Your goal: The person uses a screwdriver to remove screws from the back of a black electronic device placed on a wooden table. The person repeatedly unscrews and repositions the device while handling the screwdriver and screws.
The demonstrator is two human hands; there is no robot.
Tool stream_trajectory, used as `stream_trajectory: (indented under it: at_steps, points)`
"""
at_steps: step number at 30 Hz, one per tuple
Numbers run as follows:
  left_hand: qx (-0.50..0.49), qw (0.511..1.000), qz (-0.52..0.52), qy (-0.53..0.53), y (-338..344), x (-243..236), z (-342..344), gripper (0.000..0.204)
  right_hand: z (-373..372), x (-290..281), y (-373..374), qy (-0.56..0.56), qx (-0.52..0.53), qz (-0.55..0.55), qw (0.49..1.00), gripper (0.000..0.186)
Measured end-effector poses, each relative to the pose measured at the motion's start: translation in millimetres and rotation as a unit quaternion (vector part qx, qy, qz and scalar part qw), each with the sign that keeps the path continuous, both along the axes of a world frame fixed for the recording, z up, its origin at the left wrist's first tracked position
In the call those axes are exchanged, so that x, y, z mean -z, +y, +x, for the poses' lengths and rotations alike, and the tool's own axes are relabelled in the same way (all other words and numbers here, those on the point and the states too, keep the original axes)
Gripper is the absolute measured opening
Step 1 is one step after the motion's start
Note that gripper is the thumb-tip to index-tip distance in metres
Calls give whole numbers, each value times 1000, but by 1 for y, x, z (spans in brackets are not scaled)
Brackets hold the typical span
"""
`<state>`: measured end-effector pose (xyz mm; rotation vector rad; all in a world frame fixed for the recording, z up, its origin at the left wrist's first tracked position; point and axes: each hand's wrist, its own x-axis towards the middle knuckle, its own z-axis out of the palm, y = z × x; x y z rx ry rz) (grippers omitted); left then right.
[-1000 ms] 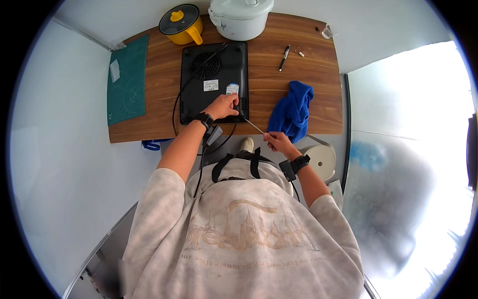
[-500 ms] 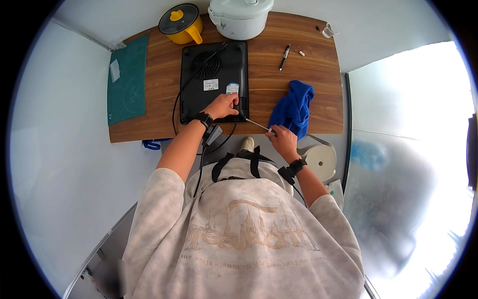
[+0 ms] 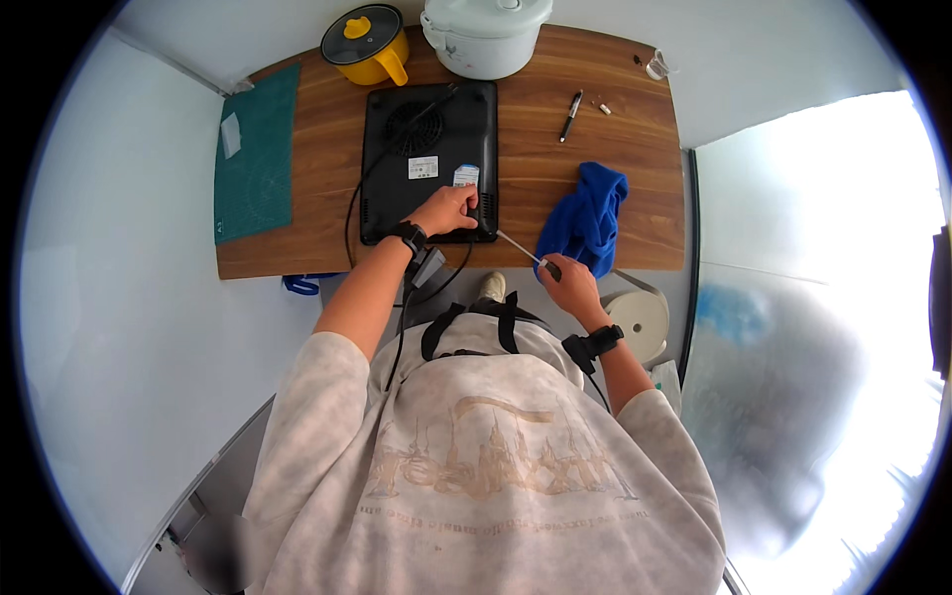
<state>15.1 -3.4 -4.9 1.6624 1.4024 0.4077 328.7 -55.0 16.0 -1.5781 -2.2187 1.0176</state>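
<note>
A black induction cooker (image 3: 397, 213) lies upside down on the table, its round fan grille facing up. My left hand (image 3: 445, 211) rests on its near right corner, fingers bent and pressed together; what they pinch, if anything, is hidden. In my right hand (image 3: 574, 286) is a screwdriver (image 3: 518, 246), gripped by its dark handle just off the table's front edge. Its thin shaft slants up and left, with the tip close to the cooker's near right corner; whether it touches cannot be told.
A blue cloth (image 3: 583, 223) lies right of the cooker. Behind stand a yellow pot (image 3: 382, 64) and a white lidded pot (image 3: 481, 50). A green cutting mat (image 3: 260, 169) covers the left end. A pen (image 3: 571, 116) lies at right. The black cable (image 3: 349, 213) loops over the front edge.
My right hand and the screwdriver have shifted slightly right, the tip drawing back toward the cooker's outer edge. The left hand keeps its place on the corner.
</note>
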Motion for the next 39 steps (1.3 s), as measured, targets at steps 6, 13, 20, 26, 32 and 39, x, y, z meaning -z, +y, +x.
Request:
stream_trajectory:
  at_steps: [6, 13, 20, 26, 32, 39]
  points:
    - [-2, 1000, -13, 5, 0, -4, 1, 34, -3, -12, -4, -10, -47, 56, 997, 27]
    - [-3, 1000, -9, -4, -1, -1, -1, 34, -7, -20, 3, -16, -74, 87, 993, 27]
    - [-9, 999, -45, 12, 0, -15, 3, 35, -12, -26, 6, -30, -91, 102, 990, 28]
    - [-10, 1000, -15, 7, -1, -12, 4, 34, -20, -41, 19, -70, -141, 77, 985, 22]
    - [0, 1000, 3, 8, -1, -1, 0, 33, -23, -44, 26, -73, -150, 59, 984, 20]
    - [-6, 1000, -7, 5, -1, 0, 1, 33, -23, -50, 13, -44, -79, 44, 995, 18]
